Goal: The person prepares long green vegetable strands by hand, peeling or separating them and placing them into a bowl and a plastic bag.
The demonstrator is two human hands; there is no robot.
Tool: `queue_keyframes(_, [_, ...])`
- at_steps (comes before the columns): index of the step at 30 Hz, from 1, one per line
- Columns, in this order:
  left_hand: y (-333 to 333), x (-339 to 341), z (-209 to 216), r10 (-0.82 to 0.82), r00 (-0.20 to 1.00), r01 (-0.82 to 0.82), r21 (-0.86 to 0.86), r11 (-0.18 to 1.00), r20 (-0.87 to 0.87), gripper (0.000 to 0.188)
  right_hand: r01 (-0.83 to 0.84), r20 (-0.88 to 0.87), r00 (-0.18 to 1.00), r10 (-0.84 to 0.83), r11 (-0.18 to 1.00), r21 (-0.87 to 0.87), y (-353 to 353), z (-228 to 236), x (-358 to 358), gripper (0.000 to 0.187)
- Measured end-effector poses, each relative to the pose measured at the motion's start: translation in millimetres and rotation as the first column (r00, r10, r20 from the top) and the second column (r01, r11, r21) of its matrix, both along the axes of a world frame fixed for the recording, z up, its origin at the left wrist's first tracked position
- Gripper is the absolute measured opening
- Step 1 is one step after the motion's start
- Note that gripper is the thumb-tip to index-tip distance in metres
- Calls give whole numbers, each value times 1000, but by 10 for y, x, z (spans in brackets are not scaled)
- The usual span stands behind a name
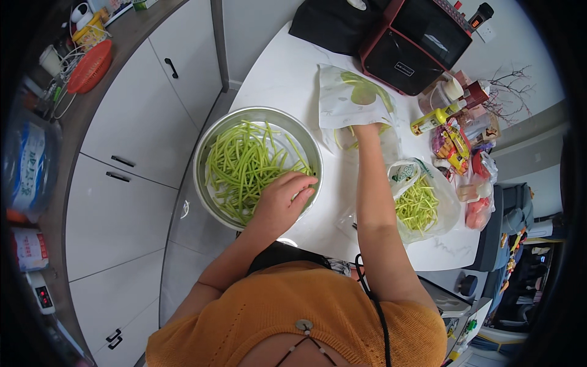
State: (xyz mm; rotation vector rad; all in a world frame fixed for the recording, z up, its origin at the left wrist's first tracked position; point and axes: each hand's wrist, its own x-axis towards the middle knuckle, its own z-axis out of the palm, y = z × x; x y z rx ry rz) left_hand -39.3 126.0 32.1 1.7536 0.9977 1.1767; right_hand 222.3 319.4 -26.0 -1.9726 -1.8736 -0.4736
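- Glossy white tabletop under a round metal basin.
- Slender green stems lie tangled inside it.
- Left hand, fingers curled, at the basin's right side; grip unclear.
- Right hand inside a filmy printed bag right of the basin; grip hidden.

The right hand sits within a green-printed bag, its fingers and grip hidden; the left hand covers some green stems beneath it, and whether it pinches one cannot be told. Far left of the hands, the dark rim swallows a plastic bottle; beyond the right hand, the upper edge crops a black object
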Motion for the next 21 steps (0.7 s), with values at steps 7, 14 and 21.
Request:
queue_keyframes(7, [-92, 9, -18, 0, 999, 0, 8, 1000, -39, 17, 27, -164, 985, -58, 983, -184, -230, 542, -313, 48])
queue_keyframes(14, [-188, 71, 7, 14, 1000, -13, 37, 999, -25, 15, 72, -15, 997, -74, 993, -97, -143, 175, -114, 51])
queue_keyframes(21, [-351, 104, 53, 48, 999, -48, 87, 995, 8, 12, 78, 113, 992, -56, 977, -197, -348, 132, -188, 62])
